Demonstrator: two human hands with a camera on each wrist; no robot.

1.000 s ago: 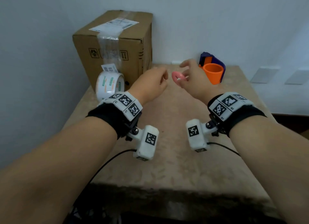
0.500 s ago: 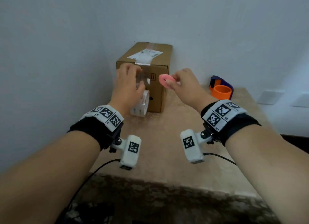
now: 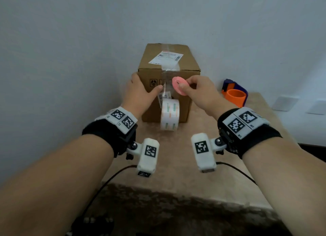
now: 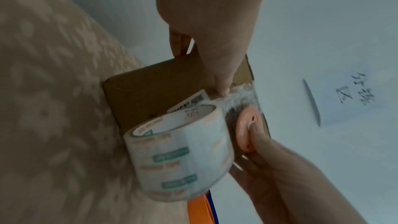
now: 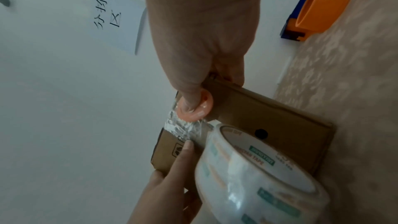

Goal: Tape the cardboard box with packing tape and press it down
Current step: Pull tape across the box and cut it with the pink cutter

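Note:
The cardboard box (image 3: 183, 72) stands at the table's back against the wall, with a white label on top. A clear tape strip (image 3: 167, 75) runs from the top down the front face. From it the packing tape roll (image 3: 169, 114) hangs before the box, blurred. My left hand (image 3: 146, 84) holds the box's front left corner, its thumb (image 4: 224, 89) pressing the strip's edge. My right hand (image 3: 186, 84) pinches a pink disc cutter (image 3: 178, 85) against the strip, just above the roll (image 5: 258, 176). The cutter (image 5: 199, 106) touches the crinkled tape.
An orange and blue tape dispenser (image 3: 235, 95) sits at the back right of the beige table (image 3: 176, 165). Walls close off the back and left. A handwritten paper sign (image 5: 116, 18) hangs on the wall above. Cables trail off the table's front edge.
My left hand has come down to the box's front left corner, with its thumb on the tape. My right hand brought the pink cutter onto the strip. The roll hangs lower.

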